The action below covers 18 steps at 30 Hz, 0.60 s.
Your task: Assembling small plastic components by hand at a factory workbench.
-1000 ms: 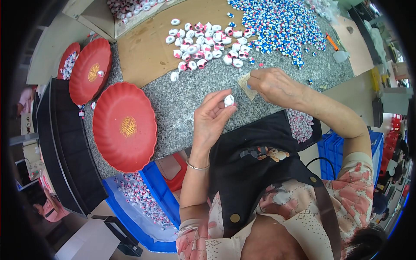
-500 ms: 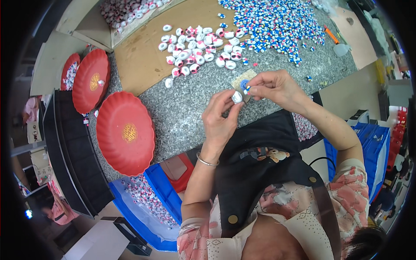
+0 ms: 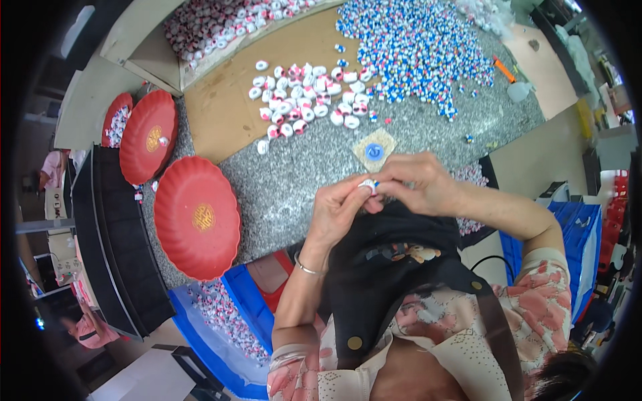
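Observation:
Between its thumb and fingers, my left hand pinches a small rounded white plastic piece with pink on it. My right hand is closed on a tiny blue-and-white piece, pressed against the white one; its fingertips hide most of it. Both hands meet just above the counter's near edge, over my black apron. Beyond them a round blue part sits on a square beige pad. A loose group of white-and-pink pieces lies farther back, left of a big spread of tiny blue-and-white pieces.
Two red scalloped plates stand at the left of the grey speckled counter. A box of white-and-pink pieces is at the back left. Blue crates stand below on both sides. An orange-handled tool lies at right.
Both hands have come nearer to me, off the beige pad, which now shows fully. The tiny blue-and-white piece, apart from the white one before, is now against it.

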Tool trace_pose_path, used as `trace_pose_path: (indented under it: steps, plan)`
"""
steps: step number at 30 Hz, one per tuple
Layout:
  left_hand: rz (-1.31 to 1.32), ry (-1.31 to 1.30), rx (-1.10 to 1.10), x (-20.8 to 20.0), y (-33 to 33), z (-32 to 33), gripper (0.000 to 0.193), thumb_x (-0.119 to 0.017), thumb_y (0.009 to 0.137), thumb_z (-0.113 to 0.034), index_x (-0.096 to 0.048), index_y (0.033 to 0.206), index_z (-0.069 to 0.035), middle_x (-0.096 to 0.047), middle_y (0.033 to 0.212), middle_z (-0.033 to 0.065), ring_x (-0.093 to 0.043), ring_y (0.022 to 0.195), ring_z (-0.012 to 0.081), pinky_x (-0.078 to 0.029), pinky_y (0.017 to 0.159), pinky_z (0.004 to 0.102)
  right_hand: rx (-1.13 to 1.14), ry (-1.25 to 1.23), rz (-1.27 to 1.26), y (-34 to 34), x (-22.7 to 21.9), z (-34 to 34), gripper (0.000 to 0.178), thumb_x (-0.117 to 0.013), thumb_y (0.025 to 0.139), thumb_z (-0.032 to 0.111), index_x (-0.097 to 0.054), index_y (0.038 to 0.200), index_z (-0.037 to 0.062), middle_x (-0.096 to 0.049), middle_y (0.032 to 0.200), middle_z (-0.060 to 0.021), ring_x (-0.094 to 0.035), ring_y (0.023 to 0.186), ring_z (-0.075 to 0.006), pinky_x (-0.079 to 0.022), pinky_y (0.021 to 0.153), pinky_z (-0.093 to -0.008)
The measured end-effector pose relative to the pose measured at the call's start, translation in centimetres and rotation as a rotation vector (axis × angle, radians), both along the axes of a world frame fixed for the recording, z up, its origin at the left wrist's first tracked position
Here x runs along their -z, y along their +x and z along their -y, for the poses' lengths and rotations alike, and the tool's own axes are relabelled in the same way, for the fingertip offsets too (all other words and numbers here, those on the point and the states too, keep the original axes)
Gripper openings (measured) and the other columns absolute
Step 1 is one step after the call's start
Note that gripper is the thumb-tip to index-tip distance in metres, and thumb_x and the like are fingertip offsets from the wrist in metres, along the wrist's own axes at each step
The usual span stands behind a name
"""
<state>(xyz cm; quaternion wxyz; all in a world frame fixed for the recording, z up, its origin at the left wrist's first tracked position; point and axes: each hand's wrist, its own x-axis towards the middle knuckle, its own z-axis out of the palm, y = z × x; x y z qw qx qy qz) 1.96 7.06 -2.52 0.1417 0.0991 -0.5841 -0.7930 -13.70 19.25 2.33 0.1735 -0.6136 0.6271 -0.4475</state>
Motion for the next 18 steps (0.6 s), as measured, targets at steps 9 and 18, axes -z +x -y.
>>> trace_pose_path:
  steps: [9,18]
  plan:
    - [0.217,-0.341,-0.540,-3.7,7.4,4.7,0.023,-0.060,0.088,0.003,-0.063,0.111,0.004,-0.064,0.097,0.0082,-0.063,0.084,0.0137,-0.051,0.075,0.0258,0.046,-0.047,-0.023,-5.7,3.1,3.2,0.013,-0.064,0.088,0.010,-0.068,0.095,0.0005,-0.067,0.081,-0.0105,-0.066,0.070,-0.0210,-0.051,0.064,-0.0341]
    - [0.460,-1.464,-1.071,-5.4,10.4,8.4,0.038,-0.067,0.079,0.002,-0.060,0.117,0.000,-0.056,0.116,0.0184,-0.055,0.108,0.0322,-0.046,0.090,0.0384,0.137,0.414,-0.620,-8.7,3.2,7.4,0.015,-0.065,0.079,0.012,-0.062,0.090,0.0032,-0.065,0.077,-0.0156,-0.065,0.072,-0.0329,-0.050,0.064,-0.0441]
